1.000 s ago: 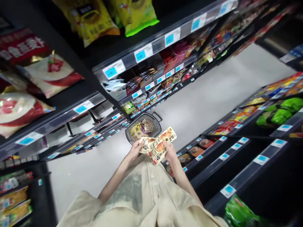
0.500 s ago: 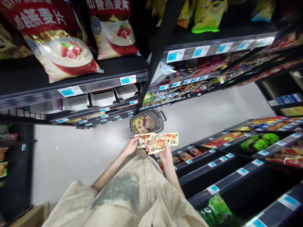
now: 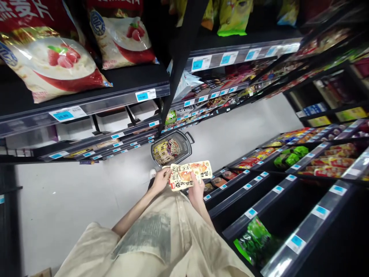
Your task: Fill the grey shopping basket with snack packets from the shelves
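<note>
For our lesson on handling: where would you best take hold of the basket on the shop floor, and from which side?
Take the basket by its dark loop handle on the rim's far right, coming from above. The handle juts clear of the rim, while packets fill the inside; both hands hold snack packs.

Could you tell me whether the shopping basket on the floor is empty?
No, the shopping basket on the floor already holds several packets, while both the left hand and right hand grip snack packets above it.
</note>
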`<state>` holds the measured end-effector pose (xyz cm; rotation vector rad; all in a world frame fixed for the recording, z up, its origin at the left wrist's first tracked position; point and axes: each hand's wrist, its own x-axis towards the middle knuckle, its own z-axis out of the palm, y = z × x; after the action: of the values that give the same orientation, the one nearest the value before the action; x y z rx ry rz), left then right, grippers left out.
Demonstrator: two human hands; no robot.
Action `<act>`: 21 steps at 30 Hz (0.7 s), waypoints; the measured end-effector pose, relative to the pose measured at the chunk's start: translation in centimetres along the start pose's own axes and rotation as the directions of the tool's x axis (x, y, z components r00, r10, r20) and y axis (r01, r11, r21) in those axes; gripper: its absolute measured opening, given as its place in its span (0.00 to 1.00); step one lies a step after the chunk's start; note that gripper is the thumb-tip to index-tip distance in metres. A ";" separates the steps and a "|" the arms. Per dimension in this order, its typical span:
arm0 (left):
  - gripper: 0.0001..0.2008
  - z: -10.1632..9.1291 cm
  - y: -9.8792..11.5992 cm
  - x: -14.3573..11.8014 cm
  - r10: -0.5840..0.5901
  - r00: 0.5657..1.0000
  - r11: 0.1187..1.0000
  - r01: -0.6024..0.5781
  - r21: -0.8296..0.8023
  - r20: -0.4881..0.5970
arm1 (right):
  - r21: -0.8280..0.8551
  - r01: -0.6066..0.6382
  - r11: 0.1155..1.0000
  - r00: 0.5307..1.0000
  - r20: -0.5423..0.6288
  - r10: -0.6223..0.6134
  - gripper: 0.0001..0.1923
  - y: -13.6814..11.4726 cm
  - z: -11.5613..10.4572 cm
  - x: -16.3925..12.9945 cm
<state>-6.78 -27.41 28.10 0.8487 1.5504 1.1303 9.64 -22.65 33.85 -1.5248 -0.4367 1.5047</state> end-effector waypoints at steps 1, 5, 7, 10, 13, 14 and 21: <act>0.22 0.2 0.2 0.0 0.009 1.000 1.000 -0.009 0.021 -0.005 | 0.015 0.007 1.000 1.000 -0.007 -0.006 0.29 -0.2 -0.3 0.1; 0.21 0.3 1.2 -0.2 -0.013 1.000 0.998 0.015 0.065 -0.025 | 0.068 0.025 0.997 1.000 -0.018 -0.024 0.29 -1.2 -1.5 1.0; 0.21 0.0 1.7 -0.4 -0.048 0.998 0.997 0.050 0.065 -0.031 | 0.092 0.048 0.995 0.999 -0.024 -0.045 0.30 -1.9 -2.3 1.7; 0.22 -0.5 2.4 -0.6 -0.068 0.996 0.995 0.072 0.072 -0.055 | 0.132 0.070 0.989 0.997 -0.054 -0.063 0.31 -3.4 -3.8 3.0; 0.23 -0.7 3.3 -0.7 -0.058 0.994 0.996 0.065 0.066 -0.093 | 0.161 0.043 0.986 0.998 -0.059 -0.034 0.32 -5.1 -5.5 3.7; 0.24 -0.6 3.6 -0.6 -0.057 0.993 0.996 0.063 0.061 -0.105 | 0.166 0.033 0.986 0.998 -0.052 -0.025 0.32 -5.6 -5.9 3.7; 0.27 2.8 5.1 0.2 0.035 0.973 0.998 -0.024 0.050 -0.226 | 0.114 -0.062 0.991 0.993 0.104 0.050 0.31 -6.9 -4.6 0.9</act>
<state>-4.21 -24.94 32.70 0.7971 1.7624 1.2519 16.44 -20.06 37.96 -1.3838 -0.3597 1.6281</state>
